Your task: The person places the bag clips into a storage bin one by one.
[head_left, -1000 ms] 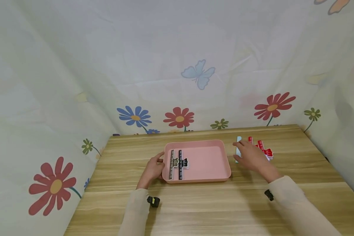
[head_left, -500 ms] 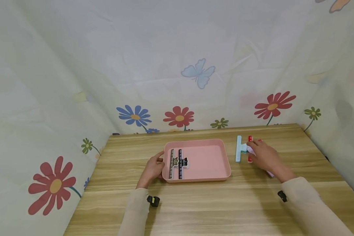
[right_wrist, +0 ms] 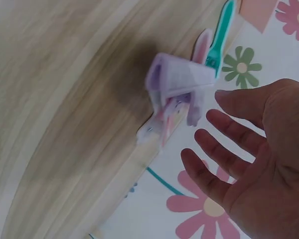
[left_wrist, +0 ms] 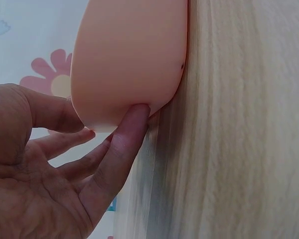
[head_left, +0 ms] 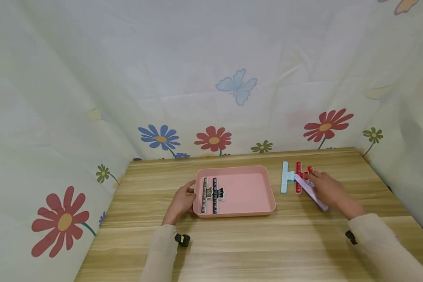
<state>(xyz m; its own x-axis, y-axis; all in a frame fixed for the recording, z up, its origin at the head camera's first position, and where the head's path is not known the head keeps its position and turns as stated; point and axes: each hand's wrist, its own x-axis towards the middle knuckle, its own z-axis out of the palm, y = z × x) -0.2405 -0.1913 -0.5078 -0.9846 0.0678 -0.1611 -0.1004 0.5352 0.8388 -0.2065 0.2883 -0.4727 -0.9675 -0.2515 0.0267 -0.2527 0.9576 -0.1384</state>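
In the head view my left hand [head_left: 182,199] holds the left end of the pink tray [head_left: 248,214]. One fingertip presses the outer wall in the left wrist view, and other fingers reach its rim. Two long clips with piano-key bars, a dark grey one [head_left: 205,196] and a black one [head_left: 216,196], lie side by side in the tray. My right hand [head_left: 329,192] is over the loose clips, fingers spread and slightly bent, gripping nothing. Closest are a lilac clip [head_left: 315,196], lying slanted, and a red clip [head_left: 310,169], partly hidden by the hand.
Left of the lilac clip lie another red clip [head_left: 298,184] and a light blue clip [head_left: 284,180]. All rest on the wooden table [head_left: 239,250], right of the tray. A flowered curtain [head_left: 183,98] stands along its back edge.
My right hand has moved right, away from the light blue clip, uncovering the lilac clip and the nearer red one. The left hand and tray stay put.
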